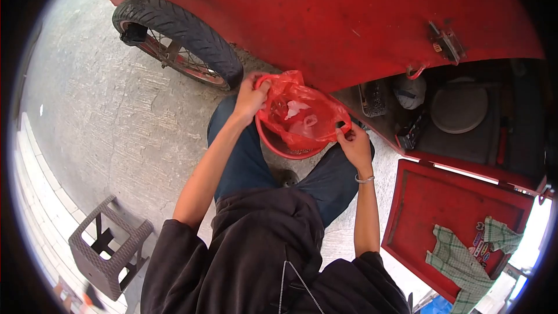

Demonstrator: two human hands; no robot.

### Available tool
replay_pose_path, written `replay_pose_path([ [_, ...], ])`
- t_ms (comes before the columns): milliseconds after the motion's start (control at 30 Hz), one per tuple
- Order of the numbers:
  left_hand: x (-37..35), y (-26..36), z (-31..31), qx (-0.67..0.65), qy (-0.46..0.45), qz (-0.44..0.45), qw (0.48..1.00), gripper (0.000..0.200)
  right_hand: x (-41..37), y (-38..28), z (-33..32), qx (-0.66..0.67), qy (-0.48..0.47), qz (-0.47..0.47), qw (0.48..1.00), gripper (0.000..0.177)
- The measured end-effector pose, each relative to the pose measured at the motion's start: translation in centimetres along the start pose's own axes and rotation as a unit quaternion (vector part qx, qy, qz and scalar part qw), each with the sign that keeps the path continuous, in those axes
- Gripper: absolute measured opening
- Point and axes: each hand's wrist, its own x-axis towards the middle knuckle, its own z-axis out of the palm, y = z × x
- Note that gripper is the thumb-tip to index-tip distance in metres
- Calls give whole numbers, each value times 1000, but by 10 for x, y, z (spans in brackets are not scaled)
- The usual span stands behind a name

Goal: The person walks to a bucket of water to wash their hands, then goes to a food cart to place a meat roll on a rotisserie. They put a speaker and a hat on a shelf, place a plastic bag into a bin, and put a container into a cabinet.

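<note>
Over and inside the red container (pixel 273 142), see the red plastic bag (pixel 308 117), stretched lengthwise, aslant from left hand (pixel 251 99) to right hand (pixel 356 142), gripped at both ends by curled fingers, equally near to each!

No legible text, stickers (pixel 479 250) too small

A brown stool (pixel 93 263) stands on concrete ground (pixel 154 134).
</note>
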Motion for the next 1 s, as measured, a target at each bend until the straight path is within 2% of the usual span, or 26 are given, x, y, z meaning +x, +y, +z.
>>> replay_pose_path([
  [67,-3,7,-7,141,21,100,985,24,-3,7,0,-106,-23,-13,994,17],
  [100,-2,3,-10,168,31,179,969,25,-9,7,-1,-1,-1,-52,999,17],
  [133,8,12,-13,166,34,192,967,25,8,8,-3,-1,5,-65,998,17],
  [200,-4,-3,-25,255,50,123,958,24,-13,31,4,-71,-27,-42,996,18],
  [233,-8,-13,-29,254,57,169,950,26,-20,31,1,25,-38,-6,999,16],
  [267,-17,-12,-29,283,71,158,943,29,-18,38,2,71,-33,-5,997,14],
  [333,-27,-13,-37,305,47,113,945,27,-27,42,-11,-3,38,-13,999,16],
  [367,-27,-10,-41,308,48,107,944,27,-26,29,-23,-29,27,14,999,19],
  [400,-23,-5,-45,265,-6,-4,964,24,-18,38,-30,-79,28,5,996,19],
  [433,-15,4,-44,217,-58,-108,969,24,-5,47,-40,-40,-11,-32,999,19],
  [467,-7,13,-41,218,-57,-101,969,24,11,49,-48,-3,-48,-72,996,18],
  [500,-2,17,-37,203,-108,-110,967,27,26,53,-56,-1,-91,-72,993,14],
  [533,3,22,-33,186,-159,-120,962,30,35,51,-61,-2,-90,-71,993,14],
  [600,12,36,-33,222,-184,-116,951,32,50,53,-69,67,-258,-46,963,10],
  [633,17,40,-38,240,-222,-118,938,32,55,64,-69,96,-341,-68,933,10],
  [667,21,38,-46,257,-259,-124,923,31,56,68,-65,95,-345,-63,932,10],
  [733,23,24,-67,265,-289,-139,909,29,46,76,-50,193,-383,40,903,8],
  [800,20,7,-81,263,-277,-137,914,29,44,96,-33,223,-380,36,897,10],
  [867,15,-11,-93,247,-273,-134,920,26,45,110,-15,142,-434,-5,889,14],
  [900,10,-16,-98,207,-284,-153,923,25,42,113,-13,172,-464,38,868,20],
  [933,3,-24,-102,165,-293,-174,925,24,42,116,-12,172,-465,38,867,20],
  [1000,-24,-22,-101,125,-291,-196,928,24,31,124,-14,213,-462,-29,860,24],
])
